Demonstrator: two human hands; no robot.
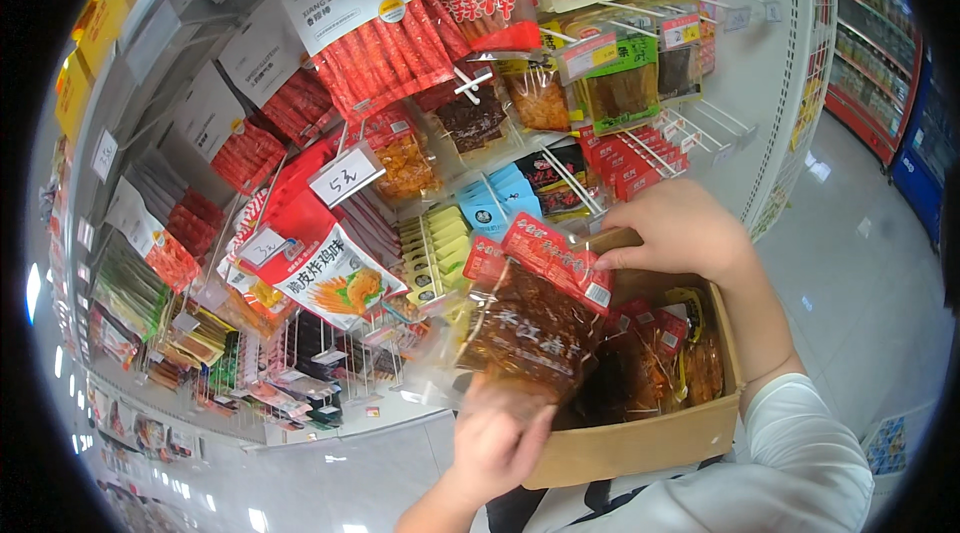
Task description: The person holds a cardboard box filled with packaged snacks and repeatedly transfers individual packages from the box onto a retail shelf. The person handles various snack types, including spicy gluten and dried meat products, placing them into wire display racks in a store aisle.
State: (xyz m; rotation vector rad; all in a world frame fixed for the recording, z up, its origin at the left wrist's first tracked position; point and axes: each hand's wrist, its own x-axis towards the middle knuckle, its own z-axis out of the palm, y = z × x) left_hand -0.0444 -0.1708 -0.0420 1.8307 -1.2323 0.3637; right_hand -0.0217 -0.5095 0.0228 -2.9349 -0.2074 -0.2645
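Observation:
My left hand (pixel 499 428) grips the lower end of a clear snack packet (pixel 536 330) with dark brown contents and a red header. A second red-topped packet lies behind it, partly covered. At the upper right, my right hand (pixel 667 229) has its thumb by the red header, over the far rim of the box; whether it grips the header or the box rim I cannot tell. Below that hand, an open cardboard box (pixel 637 443) holds several packets (pixel 660 353) with red or yellow labels. The box sits close against the body.
A shop rack with hooks holds red snack-stick bags (pixel 382 45), a fried-chicken-flavour bag (pixel 341 285), blue packets (pixel 499 199) and small red packets (pixel 630 158). Bare hook prongs (pixel 690 127) stick out above the right hand. Drinks coolers (pixel 874 45) stand beyond the tiled floor (pixel 840 233).

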